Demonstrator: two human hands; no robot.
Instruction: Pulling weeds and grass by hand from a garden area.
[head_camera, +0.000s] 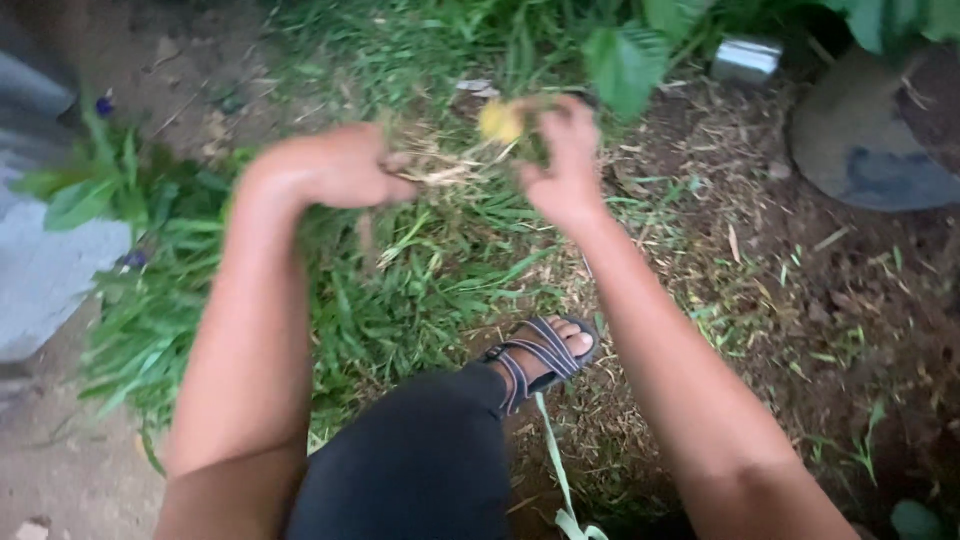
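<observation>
A tuft of dry, straw-coloured grass with a yellow leaf (470, 150) at its top is stretched between both hands, above the green grass patch (380, 290). The left hand (330, 168) is clenched around the tuft's left end, knuckles up; the right hand (565, 160) grips the right end with fingers curled, though motion blur hides the exact finger placement. Below the hands lies open air down to the ground, with the person's foot in a dark strapped sandal (545, 355) standing on bare brown soil (800, 300) scattered with dry clippings. To the left, a grey concrete slab (50, 270) borders the grass. At the upper right sit a round, dark stone-like object (870, 150) and a shiny metal can (745, 60), well apart from the hands. Broad green leaves (625, 60) overhang the top edge.
</observation>
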